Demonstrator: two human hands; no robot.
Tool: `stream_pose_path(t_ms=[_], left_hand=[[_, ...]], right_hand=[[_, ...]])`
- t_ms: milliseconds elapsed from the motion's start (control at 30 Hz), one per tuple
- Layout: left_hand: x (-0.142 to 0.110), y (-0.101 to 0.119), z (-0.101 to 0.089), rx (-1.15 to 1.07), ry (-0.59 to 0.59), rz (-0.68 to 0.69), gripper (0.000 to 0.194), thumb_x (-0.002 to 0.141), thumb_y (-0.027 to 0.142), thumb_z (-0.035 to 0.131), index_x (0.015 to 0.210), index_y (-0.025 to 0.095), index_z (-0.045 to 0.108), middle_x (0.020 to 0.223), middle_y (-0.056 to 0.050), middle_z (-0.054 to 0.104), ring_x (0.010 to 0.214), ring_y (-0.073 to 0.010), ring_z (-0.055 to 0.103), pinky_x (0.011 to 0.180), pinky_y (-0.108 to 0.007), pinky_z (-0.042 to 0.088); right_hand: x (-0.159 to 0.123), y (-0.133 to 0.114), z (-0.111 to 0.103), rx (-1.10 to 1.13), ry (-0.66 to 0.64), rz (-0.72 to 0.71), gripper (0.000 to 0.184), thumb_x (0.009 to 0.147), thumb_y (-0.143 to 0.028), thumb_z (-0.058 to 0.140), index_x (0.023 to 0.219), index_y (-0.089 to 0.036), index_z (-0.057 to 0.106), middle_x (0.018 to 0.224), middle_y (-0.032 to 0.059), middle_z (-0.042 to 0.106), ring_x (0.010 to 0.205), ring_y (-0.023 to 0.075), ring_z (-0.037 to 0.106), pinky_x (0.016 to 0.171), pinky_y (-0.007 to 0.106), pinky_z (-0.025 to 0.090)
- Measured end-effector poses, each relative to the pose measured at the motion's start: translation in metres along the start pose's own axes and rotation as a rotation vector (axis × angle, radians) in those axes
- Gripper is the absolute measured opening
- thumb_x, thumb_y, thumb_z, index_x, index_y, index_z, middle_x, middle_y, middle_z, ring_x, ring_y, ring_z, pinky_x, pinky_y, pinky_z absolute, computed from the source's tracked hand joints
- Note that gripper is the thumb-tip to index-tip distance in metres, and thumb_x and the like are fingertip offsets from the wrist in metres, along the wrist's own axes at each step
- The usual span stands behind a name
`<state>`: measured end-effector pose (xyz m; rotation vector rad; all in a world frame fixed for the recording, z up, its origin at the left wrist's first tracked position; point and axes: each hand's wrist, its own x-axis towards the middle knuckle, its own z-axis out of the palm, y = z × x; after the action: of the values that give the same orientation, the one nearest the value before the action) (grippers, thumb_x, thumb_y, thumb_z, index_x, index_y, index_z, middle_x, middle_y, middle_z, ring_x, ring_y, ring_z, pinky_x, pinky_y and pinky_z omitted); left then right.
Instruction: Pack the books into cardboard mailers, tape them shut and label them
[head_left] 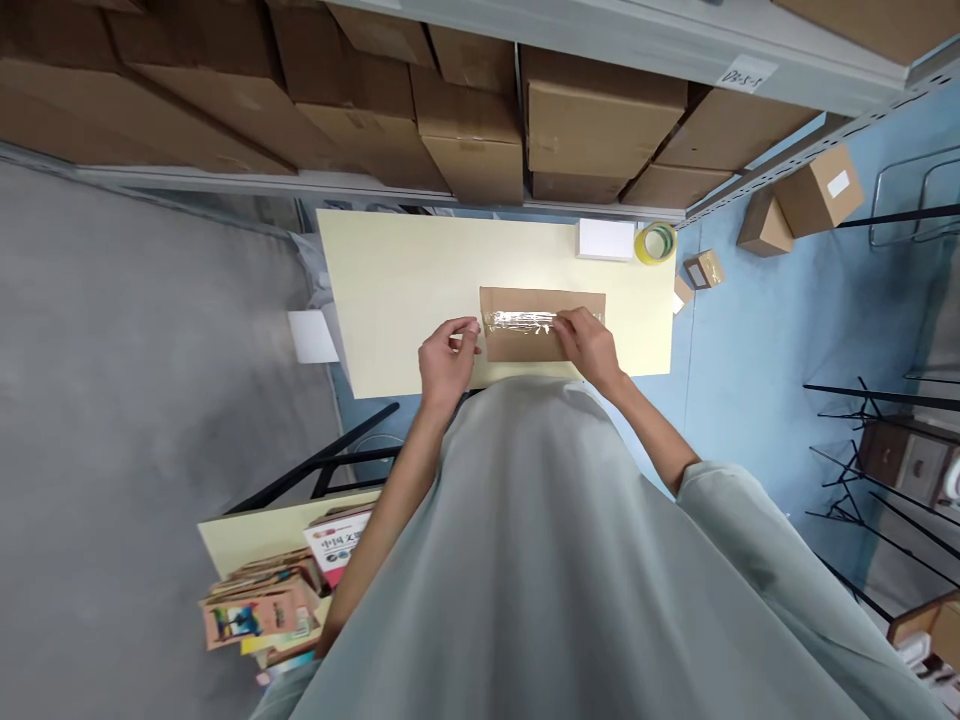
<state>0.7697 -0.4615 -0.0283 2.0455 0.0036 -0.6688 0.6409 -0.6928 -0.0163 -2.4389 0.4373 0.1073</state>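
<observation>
A flat brown cardboard box [525,346] lies on the pale yellow table [420,270], close to my body. A shiny strip of clear tape [517,321] runs lengthwise across its top, wrinkled and reflecting light. My left hand [448,365] is at the box's left edge, thumb and index finger brought together; whatever is between them is too small to make out. Over the right part of the box, my right hand [589,346] has its fingertips pinched together at the tape. Its fingers partly cover the strip there.
At the table's back right are a white box [604,240] and a roll of tape [655,243]. A metal shelf [600,45] with several cartons [600,120] overhangs the far side. Books [259,605] lie at lower left. Small cartons [817,190] stand to the right.
</observation>
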Motion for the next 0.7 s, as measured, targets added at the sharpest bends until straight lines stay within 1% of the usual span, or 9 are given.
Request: stream_pose_path(t_ms=[67,100,167,233,333,433,533,600,700], left_hand=[[0.002,-0.002,0.002,0.009,-0.002,0.002,0.036,0.1,0.047,0.062,0.118,0.02,0.077,0.114,-0.008,0.083,0.075,-0.0165,0.075,0.062,-0.027,0.053],[0.002,-0.002,0.003,0.017,-0.006,0.006,0.035,0.101,0.046,0.061,0.118,0.021,0.077,0.114,-0.008,0.083,0.075,-0.0166,0.075,0.063,-0.027,0.053],[0.002,-0.003,0.007,0.048,-0.008,0.027,0.033,0.102,0.044,0.06,0.118,0.021,0.077,0.115,-0.008,0.082,0.076,-0.0165,0.075,0.067,-0.028,0.055],[0.001,-0.002,0.011,0.09,-0.003,0.067,0.032,0.102,0.042,0.06,0.118,0.021,0.078,0.117,-0.008,0.082,0.079,-0.0169,0.073,0.072,-0.03,0.056],[-0.001,-0.002,0.016,0.155,0.003,0.134,0.031,0.104,0.041,0.06,0.118,0.021,0.079,0.122,-0.01,0.081,0.081,-0.0181,0.072,0.08,-0.032,0.056],[-0.003,-0.001,0.019,0.206,-0.006,0.178,0.03,0.105,0.04,0.06,0.118,0.021,0.079,0.124,-0.011,0.079,0.082,-0.0188,0.07,0.083,-0.034,0.056],[-0.005,-0.001,0.021,0.229,-0.001,0.184,0.029,0.105,0.038,0.06,0.119,0.021,0.079,0.121,-0.011,0.078,0.081,-0.0184,0.068,0.083,-0.033,0.056],[-0.005,-0.001,0.023,0.233,0.013,0.184,0.029,0.105,0.037,0.06,0.119,0.021,0.079,0.119,-0.01,0.076,0.08,-0.0182,0.067,0.083,-0.033,0.056],[-0.004,-0.002,0.025,0.236,0.021,0.19,0.027,0.105,0.036,0.06,0.118,0.021,0.078,0.116,-0.01,0.075,0.079,-0.0179,0.066,0.084,-0.034,0.056]], right_hand=[[-0.006,0.003,-0.005,0.13,0.042,0.076,0.045,0.121,-0.048,0.039,0.127,-0.02,0.073,0.115,0.0123,0.076,0.1,0.0233,0.072,0.091,0.035,0.055],[-0.006,0.006,-0.006,0.15,0.06,0.093,0.047,0.121,-0.051,0.037,0.124,-0.02,0.073,0.112,0.0119,0.076,0.097,0.023,0.071,0.088,0.035,0.055],[-0.003,0.01,-0.004,0.093,0.095,0.11,0.052,0.121,-0.052,0.032,0.123,-0.02,0.073,0.113,0.0132,0.076,0.094,0.0236,0.07,0.085,0.036,0.055],[0.006,0.014,0.003,-0.035,0.106,0.127,0.052,0.122,-0.049,0.03,0.122,-0.019,0.072,0.116,0.0154,0.075,0.094,0.0247,0.07,0.083,0.037,0.054],[0.021,0.019,0.017,-0.214,0.033,0.113,0.047,0.122,-0.039,0.032,0.117,-0.018,0.074,0.111,0.0173,0.075,0.095,0.0264,0.07,0.084,0.038,0.053],[0.025,0.025,0.029,-0.31,-0.068,0.015,0.044,0.121,-0.029,0.033,0.113,-0.016,0.075,0.105,0.0175,0.075,0.094,0.0261,0.069,0.082,0.037,0.051],[0.019,0.029,0.03,-0.325,-0.13,-0.08,0.047,0.121,-0.029,0.031,0.121,-0.015,0.076,0.108,0.0174,0.077,0.095,0.0257,0.069,0.083,0.037,0.05],[0.012,0.03,0.028,-0.308,-0.155,-0.123,0.049,0.122,-0.033,0.031,0.134,-0.014,0.075,0.114,0.0186,0.078,0.103,0.0278,0.069,0.09,0.04,0.052],[-0.001,0.03,0.02,-0.234,-0.143,-0.154,0.051,0.121,-0.043,0.038,0.15,-0.013,0.068,0.124,0.0206,0.077,0.115,0.0312,0.068,0.102,0.045,0.053]])
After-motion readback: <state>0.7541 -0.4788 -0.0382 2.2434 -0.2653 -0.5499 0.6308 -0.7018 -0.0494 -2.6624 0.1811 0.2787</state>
